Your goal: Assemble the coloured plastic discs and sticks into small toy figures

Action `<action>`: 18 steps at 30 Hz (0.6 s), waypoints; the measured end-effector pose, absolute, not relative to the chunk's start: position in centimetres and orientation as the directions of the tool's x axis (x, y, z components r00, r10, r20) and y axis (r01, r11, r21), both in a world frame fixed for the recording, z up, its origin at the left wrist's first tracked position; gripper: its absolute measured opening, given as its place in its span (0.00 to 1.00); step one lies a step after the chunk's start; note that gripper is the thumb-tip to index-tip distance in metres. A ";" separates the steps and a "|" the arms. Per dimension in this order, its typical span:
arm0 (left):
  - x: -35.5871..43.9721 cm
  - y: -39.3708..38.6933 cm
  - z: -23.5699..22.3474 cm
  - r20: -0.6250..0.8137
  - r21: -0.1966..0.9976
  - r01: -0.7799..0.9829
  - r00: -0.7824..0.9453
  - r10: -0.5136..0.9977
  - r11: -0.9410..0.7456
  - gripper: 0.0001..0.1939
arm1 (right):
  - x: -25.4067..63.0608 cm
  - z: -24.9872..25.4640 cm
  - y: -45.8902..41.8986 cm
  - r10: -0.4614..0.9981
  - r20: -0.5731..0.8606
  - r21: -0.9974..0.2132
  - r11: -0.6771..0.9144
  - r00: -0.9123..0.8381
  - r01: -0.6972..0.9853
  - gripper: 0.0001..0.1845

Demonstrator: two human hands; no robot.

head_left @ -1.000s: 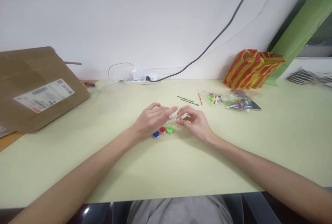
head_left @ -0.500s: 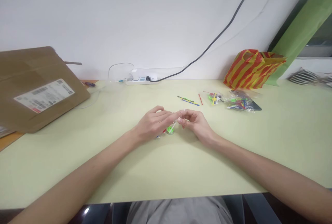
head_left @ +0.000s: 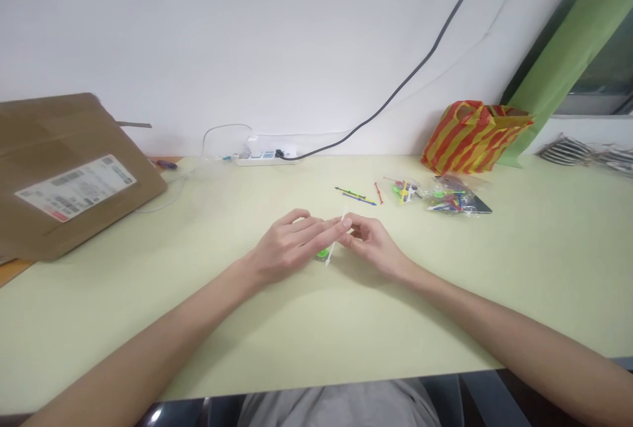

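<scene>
A thin white plastic arrow (head_left: pixel 330 256) slants between my hands, its pointed lower end toward me. My left hand (head_left: pixel 291 246) is closed, with its thumb pressed to the arrow's upper part. My right hand (head_left: pixel 373 242) pinches the arrow from the other side, its fingertips meeting the left ones. Just under the hands, a round bright green piece (head_left: pixel 322 254) shows on the table, partly covered by my left hand. Other small pieces there are hidden by the left hand.
Beyond my hands lie a blue arrow (head_left: pixel 360 199), a green-yellow one (head_left: pixel 350 192) and a red one (head_left: pixel 378 193). Clear bags of coloured parts (head_left: pixel 452 199) are at right, by a striped bag (head_left: pixel 475 137). A cardboard box (head_left: pixel 74 176) stands left; a power strip (head_left: pixel 267 157) is at the wall.
The white arrow has swung to a steeper slant, and its tip now reaches lower. My left hand covers more of the pieces below. The view has shifted slightly.
</scene>
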State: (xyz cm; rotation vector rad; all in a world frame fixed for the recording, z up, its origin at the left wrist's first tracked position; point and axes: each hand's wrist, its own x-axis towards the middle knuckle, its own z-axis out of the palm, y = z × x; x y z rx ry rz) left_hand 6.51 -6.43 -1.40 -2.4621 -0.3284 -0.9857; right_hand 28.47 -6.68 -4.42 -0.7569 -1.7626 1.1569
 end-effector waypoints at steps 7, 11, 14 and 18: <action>6.5 -6.3 -1.8 0.724 -0.296 0.369 0.688 0.045 -0.881 0.33 | 28.3 -3.5 -7.4 0.786 0.359 -0.914 0.405 -0.503 -0.020 0.19; 6.5 -6.5 -2.0 0.740 -0.279 0.372 0.671 0.049 -0.885 0.32 | 28.2 -3.7 -7.3 0.795 0.360 -0.919 0.391 -0.489 -0.040 0.16; 6.6 -6.8 -2.1 0.747 -0.267 0.370 0.663 0.051 -0.890 0.31 | 28.2 -3.8 -7.3 0.805 0.329 -0.936 0.348 -0.493 -0.057 0.16; 6.9 -7.0 -2.2 0.737 -0.245 0.367 0.671 0.073 -0.898 0.32 | 28.3 -3.9 -7.3 0.817 0.279 -0.958 0.275 -0.505 -0.085 0.15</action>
